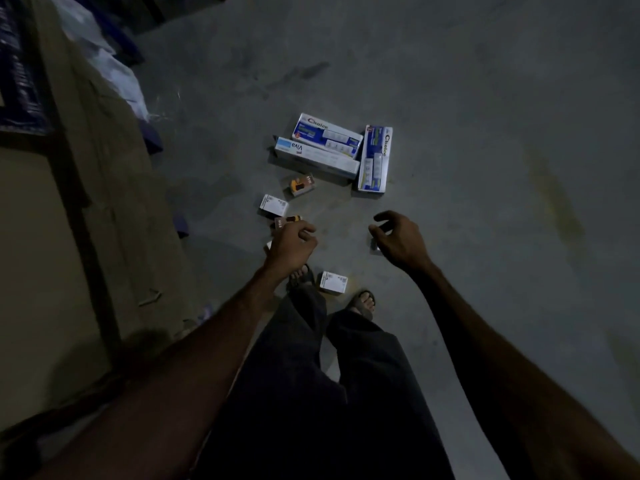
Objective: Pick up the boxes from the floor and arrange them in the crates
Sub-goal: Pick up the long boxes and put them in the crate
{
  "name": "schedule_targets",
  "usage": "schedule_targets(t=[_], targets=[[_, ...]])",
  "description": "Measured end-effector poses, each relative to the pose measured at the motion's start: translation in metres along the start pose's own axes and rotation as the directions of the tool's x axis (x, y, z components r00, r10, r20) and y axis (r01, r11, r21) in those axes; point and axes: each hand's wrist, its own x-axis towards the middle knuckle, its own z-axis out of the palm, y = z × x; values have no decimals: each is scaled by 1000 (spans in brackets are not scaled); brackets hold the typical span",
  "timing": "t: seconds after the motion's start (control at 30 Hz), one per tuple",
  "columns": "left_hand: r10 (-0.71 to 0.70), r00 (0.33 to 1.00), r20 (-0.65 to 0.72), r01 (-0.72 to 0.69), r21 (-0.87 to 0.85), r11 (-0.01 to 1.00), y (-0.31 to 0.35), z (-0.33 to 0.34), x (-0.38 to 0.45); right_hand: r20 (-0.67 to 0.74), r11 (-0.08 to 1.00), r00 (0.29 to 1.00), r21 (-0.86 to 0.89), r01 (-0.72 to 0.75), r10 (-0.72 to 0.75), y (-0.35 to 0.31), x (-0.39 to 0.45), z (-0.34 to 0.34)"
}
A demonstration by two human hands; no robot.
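Left hand (292, 242) curled, right hand (398, 237) loose, above boxes (325, 150).

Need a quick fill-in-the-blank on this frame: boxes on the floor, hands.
1. Two long boxes carry the brand name ____; one lies behind the Viva box, the other at its right end.
2. All the boxes in view lie on the ____.
3. The small white box lies between the person's two ____.
4. The right hand holds ____.

Missing words: Choice; floor; feet; nothing
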Motion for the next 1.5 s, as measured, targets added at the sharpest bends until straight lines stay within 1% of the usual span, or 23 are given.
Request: schedule_targets(t=[0.13, 0.23, 0.37, 0.5, 0.6, 0.7, 0.8, 0.97, 1.1, 1.27, 1.3, 1.37, 1.43, 1.5], targets=[[-36, 997, 66, 34, 43, 999, -28, 10, 64, 89, 998, 994, -18, -65, 67, 24, 56, 41], [-73, 991, 109, 68, 45, 997, -53, 18, 123, 133, 991, 982, -24, -135, 137, 45, 103, 68], [-58, 989, 137, 45, 95, 994, -83, 35, 206, 140, 986, 976, -45, -161, 166, 69, 177, 99], [-50, 988, 143, 37, 95, 995, -116, 64, 285, 127, 980, 973, 9, -198, 195, 97, 271, 135], [-19, 991, 130, 4, 111, 994, -144, 93, 343, 130, 987, 979, -42, -153, 157, 121, 350, 165], [7, 997, 83, -17, 120, 993, -181, 121, 396, 166, 981, 984, -192, -33, 66, 131, 422, 189], [3, 998, 57, -9, 109, 994, -216, 144, 434, 189, 938, 982, -343, 61, 5, 140, 491, 212], [17, 1000, 3, -18, 110, 994, -261, 163, 480, 105, 838, 990, -528, 137, -96, 148, 576, 258], [32, 999, -2, -31, 146, 989, -273, 168, 504, 111, 697, 976, -685, 212, -187, 153, 605, 289], [84, 996, 33, -90, 276, 957, -262, 172, 525, 23, 627, 972, -760, 169, -234, 178, 607, 301], [117, 992, 38, -123, 314, 941, -259, 173, 529, 12, 639, 974, -753, 158, -227, 184, 604, 303], [194, 981, 11, -182, 412, 893, -256, 176, 537, 12, 721, 980, -676, 155, -199, 191, 590, 301], [229, 973, -11, -191, 515, 836, -255, 180, 545, 4, 783, 972, -592, 192, -236, 193, 572, 294], [233, 972, 21, -201, 584, 786, -257, 185, 553, -27, 790, 952, -565, 237, -305, 191, 548, 284]])
